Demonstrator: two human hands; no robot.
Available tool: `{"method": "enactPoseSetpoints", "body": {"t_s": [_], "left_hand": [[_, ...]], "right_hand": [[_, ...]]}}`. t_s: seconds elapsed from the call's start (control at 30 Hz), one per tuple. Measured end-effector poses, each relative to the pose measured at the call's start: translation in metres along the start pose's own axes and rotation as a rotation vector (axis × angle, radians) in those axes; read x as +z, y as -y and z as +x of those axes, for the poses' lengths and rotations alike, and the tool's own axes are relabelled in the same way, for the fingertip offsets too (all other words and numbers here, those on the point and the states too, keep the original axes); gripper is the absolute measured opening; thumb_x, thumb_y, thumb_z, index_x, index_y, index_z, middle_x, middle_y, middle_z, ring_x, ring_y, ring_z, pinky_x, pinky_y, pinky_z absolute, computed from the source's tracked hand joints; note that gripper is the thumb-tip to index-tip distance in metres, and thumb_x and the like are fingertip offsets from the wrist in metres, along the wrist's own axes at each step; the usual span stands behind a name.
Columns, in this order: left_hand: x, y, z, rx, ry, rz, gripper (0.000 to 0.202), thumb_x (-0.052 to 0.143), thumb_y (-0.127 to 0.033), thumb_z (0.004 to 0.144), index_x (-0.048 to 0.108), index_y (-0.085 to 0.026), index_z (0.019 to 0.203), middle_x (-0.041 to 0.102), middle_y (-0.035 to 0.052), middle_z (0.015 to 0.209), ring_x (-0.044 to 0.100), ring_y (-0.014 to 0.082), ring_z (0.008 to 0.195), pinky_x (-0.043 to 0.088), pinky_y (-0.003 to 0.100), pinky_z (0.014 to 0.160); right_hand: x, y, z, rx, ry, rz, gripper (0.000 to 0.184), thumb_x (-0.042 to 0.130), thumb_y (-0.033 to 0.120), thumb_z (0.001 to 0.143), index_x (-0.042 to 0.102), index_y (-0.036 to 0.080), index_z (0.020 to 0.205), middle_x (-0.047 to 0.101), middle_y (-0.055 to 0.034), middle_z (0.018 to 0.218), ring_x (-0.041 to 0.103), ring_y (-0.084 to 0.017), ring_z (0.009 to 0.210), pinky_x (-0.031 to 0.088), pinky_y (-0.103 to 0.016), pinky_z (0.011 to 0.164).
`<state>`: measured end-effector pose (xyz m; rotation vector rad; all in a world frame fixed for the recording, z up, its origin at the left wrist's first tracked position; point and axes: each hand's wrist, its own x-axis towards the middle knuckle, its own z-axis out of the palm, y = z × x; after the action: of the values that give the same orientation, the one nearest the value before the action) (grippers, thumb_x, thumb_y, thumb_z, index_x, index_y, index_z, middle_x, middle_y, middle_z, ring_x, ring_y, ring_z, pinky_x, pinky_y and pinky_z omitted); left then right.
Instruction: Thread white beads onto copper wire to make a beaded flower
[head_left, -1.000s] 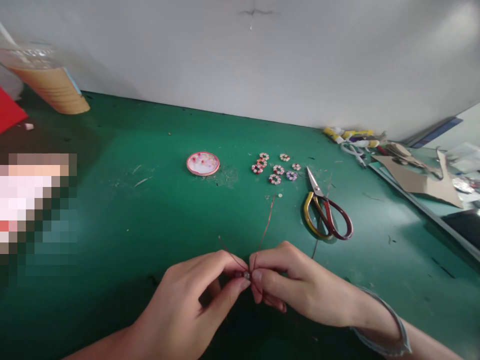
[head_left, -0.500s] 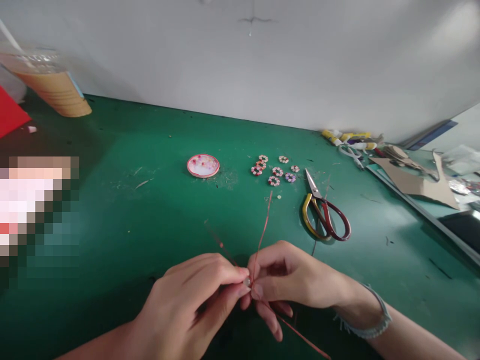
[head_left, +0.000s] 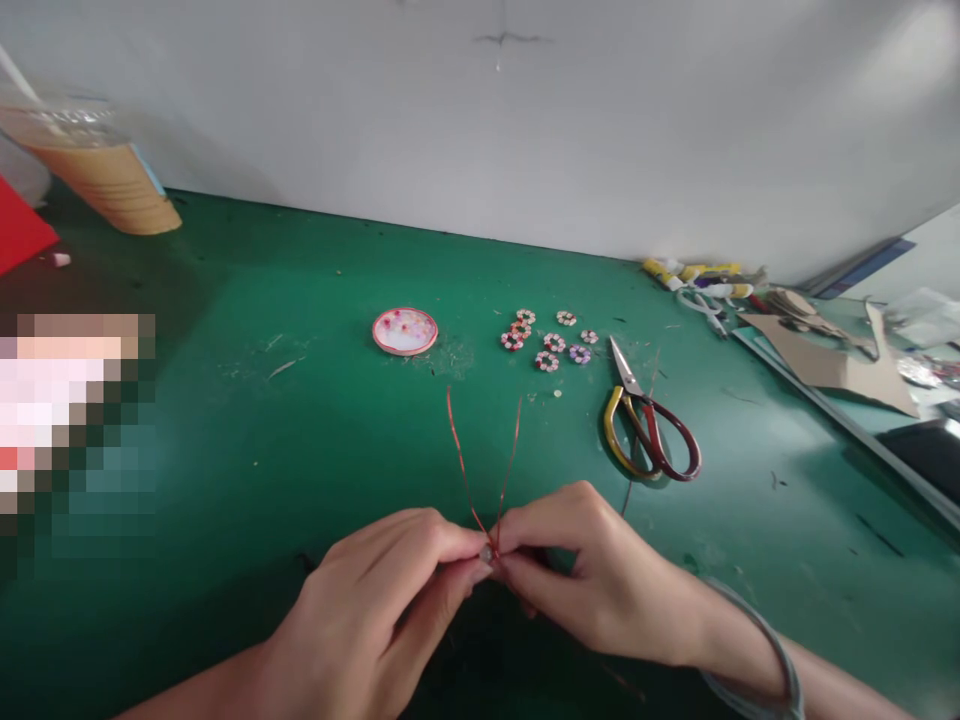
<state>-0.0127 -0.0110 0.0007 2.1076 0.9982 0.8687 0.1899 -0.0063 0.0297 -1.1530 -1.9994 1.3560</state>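
Bead (head_left: 487, 553) partly hidden between the hands (head_left: 382, 590) (head_left: 600, 570) (cup (head_left: 112, 185) cut off by left edge)

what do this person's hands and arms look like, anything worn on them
The left hand and right hand are ungloved, with no rings or sleeves in sight. A narrow, loop-shaped grey-blue band circles the right wrist; its material is unclear. No band shows on the left.
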Motion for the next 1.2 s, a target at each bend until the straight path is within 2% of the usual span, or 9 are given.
{"method": "enactPoseSetpoints", "body": {"t_s": [0.17, 0.27, 0.37, 0.53, 0.73, 0.83, 1.03, 1.13, 1.2], "left_hand": [[0.002, 0.001, 0.001, 0.019, 0.029, -0.043, 0.018, 0.056, -0.01, 0.088, 0.059, -0.027, 0.093, 0.072, -0.0073, 0.079, 0.069, 0.0093, 0.068, 0.05, 0.014, 0.066], [0.002, -0.001, 0.003, 0.03, 0.074, -0.098, 0.02, 0.052, -0.007, 0.087, 0.058, -0.027, 0.086, 0.068, -0.0093, 0.071, 0.065, 0.0066, 0.059, 0.047, 0.012, 0.058], [0.001, -0.004, 0.004, 0.02, 0.103, -0.095, 0.02, 0.052, -0.007, 0.087, 0.057, -0.025, 0.079, 0.066, -0.0085, 0.066, 0.063, 0.0067, 0.057, 0.046, 0.012, 0.055], [0.001, -0.005, 0.006, 0.0, 0.125, -0.083, 0.02, 0.051, -0.01, 0.088, 0.059, -0.023, 0.074, 0.065, -0.0073, 0.063, 0.058, 0.007, 0.049, 0.043, 0.014, 0.05], [0.0, -0.011, 0.009, -0.186, 0.225, -0.247, 0.027, 0.05, -0.02, 0.089, 0.062, -0.021, 0.065, 0.062, -0.0056, 0.055, 0.057, 0.0077, 0.041, 0.042, 0.014, 0.042], [0.001, -0.014, 0.01, -0.282, 0.28, -0.343, 0.028, 0.05, -0.02, 0.087, 0.062, -0.02, 0.062, 0.061, -0.0051, 0.054, 0.059, 0.0084, 0.042, 0.043, 0.014, 0.042], [0.004, -0.007, 0.008, -0.321, 0.314, -0.371, 0.022, 0.051, -0.017, 0.086, 0.062, -0.02, 0.068, 0.065, -0.005, 0.061, 0.06, 0.0083, 0.046, 0.046, 0.014, 0.045], [0.004, -0.003, 0.007, -0.271, 0.203, -0.276, 0.018, 0.051, -0.018, 0.088, 0.065, -0.022, 0.079, 0.069, -0.0043, 0.067, 0.061, 0.0085, 0.048, 0.048, 0.014, 0.046], [0.002, -0.001, 0.007, -0.182, 0.113, -0.173, 0.015, 0.052, -0.018, 0.089, 0.065, -0.023, 0.082, 0.07, -0.0054, 0.069, 0.062, 0.008, 0.051, 0.048, 0.014, 0.05]], "right_hand": [[-0.016, 0.006, -0.002, 0.12, -0.19, 0.005, 0.01, 0.061, 0.02, 0.086, 0.071, 0.017, 0.089, 0.057, 0.004, 0.059, 0.048, -0.008, 0.051, 0.036, -0.02, 0.047], [-0.012, 0.011, -0.004, 0.041, -0.275, -0.08, 0.008, 0.071, 0.025, 0.081, 0.071, 0.018, 0.085, 0.056, 0.003, 0.065, 0.049, -0.01, 0.06, 0.039, -0.021, 0.054], [-0.004, 0.014, -0.005, -0.042, -0.285, -0.186, 0.006, 0.074, 0.021, 0.078, 0.07, 0.017, 0.075, 0.053, 0.0015, 0.076, 0.052, -0.011, 0.072, 0.041, -0.023, 0.065], [0.001, 0.015, -0.003, -0.035, -0.26, -0.164, 0.009, 0.069, 0.012, 0.081, 0.066, 0.016, 0.074, 0.051, 0.002, 0.078, 0.052, -0.01, 0.074, 0.041, -0.023, 0.066], [0.005, 0.015, -0.006, -0.288, -0.325, -0.437, 0.015, 0.06, 0.014, 0.091, 0.065, 0.015, 0.076, 0.052, -0.0004, 0.077, 0.047, -0.014, 0.073, 0.034, -0.033, 0.07], [0.008, 0.014, -0.006, -0.318, -0.314, -0.406, 0.016, 0.058, 0.013, 0.091, 0.065, 0.014, 0.076, 0.051, -0.0007, 0.077, 0.047, -0.013, 0.072, 0.035, -0.032, 0.07], [0.005, 0.011, -0.002, -0.186, -0.329, -0.223, 0.011, 0.064, 0.016, 0.087, 0.066, 0.014, 0.076, 0.051, -0.0002, 0.077, 0.05, -0.013, 0.073, 0.04, -0.027, 0.069], [-0.007, 0.013, -0.002, -0.048, -0.388, -0.196, 0.014, 0.062, 0.023, 0.088, 0.064, 0.016, 0.077, 0.053, -0.0005, 0.076, 0.05, -0.013, 0.071, 0.039, -0.026, 0.065], [-0.017, 0.013, -0.003, 0.107, -0.323, -0.179, 0.023, 0.055, 0.025, 0.092, 0.061, 0.016, 0.071, 0.053, 0.0001, 0.071, 0.048, -0.013, 0.067, 0.036, -0.026, 0.061]]}}
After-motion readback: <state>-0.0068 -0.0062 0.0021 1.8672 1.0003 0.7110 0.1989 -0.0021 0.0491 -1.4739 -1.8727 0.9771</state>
